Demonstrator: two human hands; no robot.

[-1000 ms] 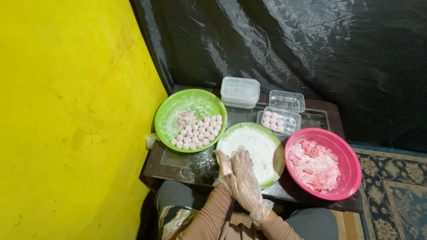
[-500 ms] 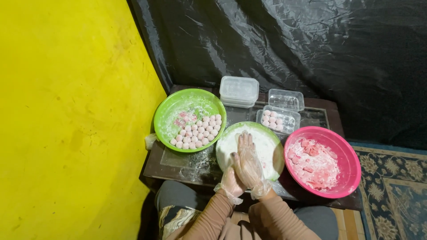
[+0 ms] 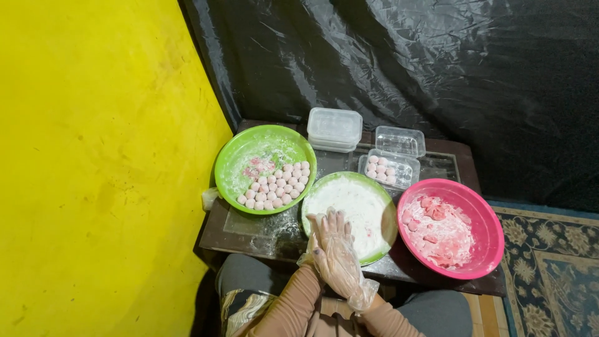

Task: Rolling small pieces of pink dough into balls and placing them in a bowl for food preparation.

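Pressing palm to palm in clear plastic gloves, the right hand (image 3: 340,262) lies over the left hand (image 3: 317,240) at the near edge of the table (image 3: 249,228), over the near rim of a green bowl of white flour (image 3: 349,215); whether anything sits between the palms cannot be told. Left stands a green bowl of pink balls (image 3: 265,170), right a pink bowl of dough (image 3: 450,228). Clear plastic boxes (image 3: 335,128) line the far edge.

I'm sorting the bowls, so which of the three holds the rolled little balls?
The green bowl at the left; the middle bowl holds white flour, the pink bowl unshaped pink pieces.
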